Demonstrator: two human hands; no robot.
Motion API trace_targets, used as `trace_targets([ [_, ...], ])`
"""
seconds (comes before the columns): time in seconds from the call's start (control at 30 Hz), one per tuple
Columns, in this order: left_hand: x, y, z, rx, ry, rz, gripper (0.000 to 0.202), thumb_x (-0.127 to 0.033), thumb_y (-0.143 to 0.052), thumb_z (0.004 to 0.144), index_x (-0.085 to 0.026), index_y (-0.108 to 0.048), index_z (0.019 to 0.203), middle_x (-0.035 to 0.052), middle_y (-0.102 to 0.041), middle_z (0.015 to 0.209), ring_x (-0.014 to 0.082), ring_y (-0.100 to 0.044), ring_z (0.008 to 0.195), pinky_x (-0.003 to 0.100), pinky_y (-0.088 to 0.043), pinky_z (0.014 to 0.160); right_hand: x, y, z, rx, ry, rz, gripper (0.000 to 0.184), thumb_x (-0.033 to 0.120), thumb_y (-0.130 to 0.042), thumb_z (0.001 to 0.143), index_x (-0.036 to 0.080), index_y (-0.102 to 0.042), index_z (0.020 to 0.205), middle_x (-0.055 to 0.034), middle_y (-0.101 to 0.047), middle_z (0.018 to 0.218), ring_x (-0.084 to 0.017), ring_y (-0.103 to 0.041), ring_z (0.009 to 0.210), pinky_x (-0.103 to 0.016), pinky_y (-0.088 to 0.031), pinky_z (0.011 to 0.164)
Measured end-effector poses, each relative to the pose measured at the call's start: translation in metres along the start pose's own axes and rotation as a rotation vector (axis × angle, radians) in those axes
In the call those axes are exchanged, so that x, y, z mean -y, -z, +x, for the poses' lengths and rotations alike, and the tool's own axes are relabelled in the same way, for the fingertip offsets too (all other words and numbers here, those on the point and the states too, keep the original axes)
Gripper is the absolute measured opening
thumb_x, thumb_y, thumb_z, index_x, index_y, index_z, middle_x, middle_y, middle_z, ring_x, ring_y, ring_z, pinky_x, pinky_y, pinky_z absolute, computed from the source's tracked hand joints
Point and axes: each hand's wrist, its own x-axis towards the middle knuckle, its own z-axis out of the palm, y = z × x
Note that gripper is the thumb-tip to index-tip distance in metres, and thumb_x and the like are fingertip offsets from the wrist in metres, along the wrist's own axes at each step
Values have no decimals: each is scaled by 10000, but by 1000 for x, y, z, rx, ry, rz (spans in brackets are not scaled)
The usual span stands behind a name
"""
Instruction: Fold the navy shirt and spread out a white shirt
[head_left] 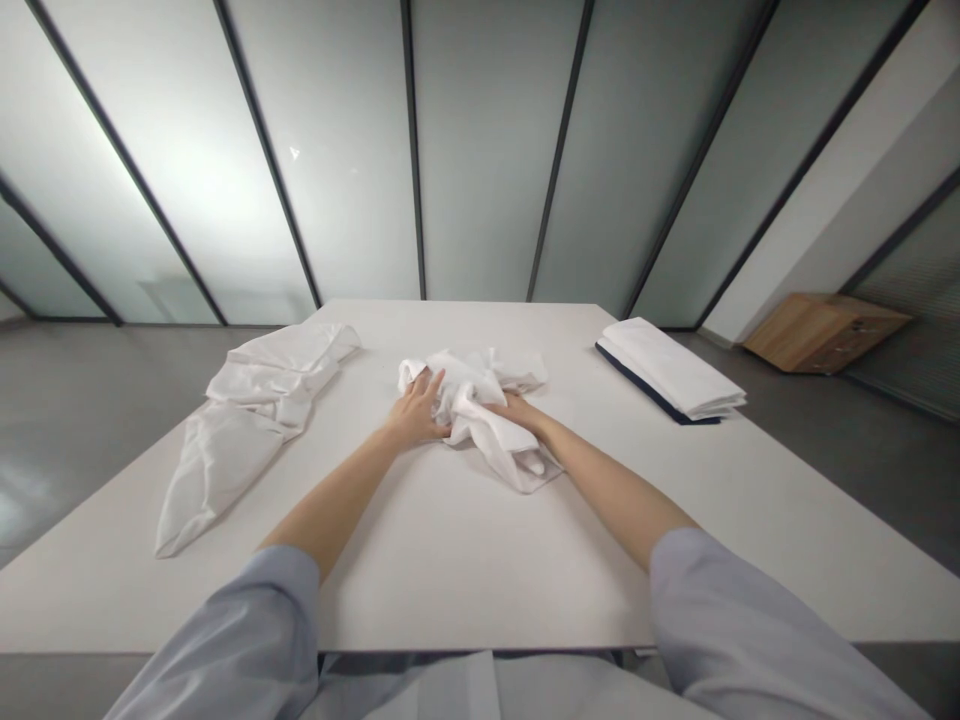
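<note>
Loose white garment [247, 410] sprawls limp at the table's left, tail near the left edge. Left hand [415, 410] lies flat on the crumpled white cloth [480, 400] at table centre, fingers stretched and slightly apart, not clamped. Right hand [517, 408] is buried in the cloth's folds; can't tell how its fingers sit. Smooth white table [450, 560] is bare along the near edge. Neat folded stack [671, 368], dark-trimmed, sits by the right edge. Wooden box [821, 330] sits on the floor, far right.

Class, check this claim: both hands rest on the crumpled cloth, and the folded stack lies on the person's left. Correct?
No. The head view shows the folded stack on the right. The left hand and right hand do rest on the crumpled cloth.
</note>
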Motion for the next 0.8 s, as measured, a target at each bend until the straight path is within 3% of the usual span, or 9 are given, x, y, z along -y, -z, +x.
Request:
trace_targets([
  [0.1, -2, -1, 2, 90, -58, -6, 1133, -455, -806, 573, -240, -219, 1517, 176, -156, 1582, 432, -191, 1418, 542, -325, 1068, 31, -24, -2, 136, 66, 259, 377, 311, -525, 836, 180, -651, 1167, -42, -694, 1137, -259, -624, 1033, -330, -494, 856],
  [0.2, 1, 0, 5, 178, -85, -7, 1058, -430, -807, 560, -249, -318, 1481, 165, -242, 1559, 421, -287, 1384, 545, -335, 1061, 46, -29, -7, 131, 71, 289, 313, 202, -527, 775, 176, -686, 1044, -21, -707, 1067, -248, -623, 985, -315, -493, 831],
  [0.37, -2, 6, 11, 198, -191, -42, 709, -380, -769, 596, -199, -573, 1253, 108, -604, 1277, 319, -527, 1213, 406, -388, 1044, 50, -21, -12, 131, 68, 176, 270, 225, -542, 773, 173, -687, 995, -38, -697, 1076, -239, -610, 977, -303, -484, 812],
  [0.47, -12, 8, 11, 183, -152, -24, 494, -341, -748, 614, -215, -642, 1080, 72, -684, 1094, 289, -612, 1070, 361, -458, 948, 47, -14, -15, 108, 135, 45, 246, 324, -518, 827, 162, -688, 900, -54, -712, 954, -223, -623, 872, -296, -481, 758],
  [0.57, -18, 8, 9, 158, -66, 11, 450, -346, -715, 643, -219, -631, 1067, 74, -688, 1078, 280, -632, 1027, 344, -485, 885, 31, 6, -21, -106, 328, -90, 305, 392, -461, 868, 182, -676, 817, -61, -707, 879, -214, -621, 856, -313, -468, 795],
  [0.63, -16, 11, 8, 143, -30, 32, 460, -347, -694, 662, -222, -612, 1097, 67, -684, 1100, 273, -631, 1040, 335, -484, 883, 11, 26, -26, -377, 417, -132, 289, 388, -456, 855, 195, -668, 819, -79, -704, 922, -220, -618, 902, -332, -450, 848],
  [0.7, -10, 18, 7, 102, 7, 49, 485, -339, -684, 674, -218, -588, 1134, 63, -676, 1127, 267, -626, 1057, 327, -481, 888, -17, 46, -32, -571, 372, -150, 280, 382, -444, 833, 202, -641, 751, -81, -685, 830, -216, -615, 821, -327, -455, 792],
  [0.8, 6, 44, 5, -38, 106, 82, 516, -346, -678, 698, -201, -555, 1177, 78, -657, 1153, 272, -616, 1075, 330, -477, 889, -60, 66, -41, -695, 168, -135, 265, 389, -443, 778, 210, -599, 659, -65, -648, 732, -208, -581, 719, -310, -438, 677],
])
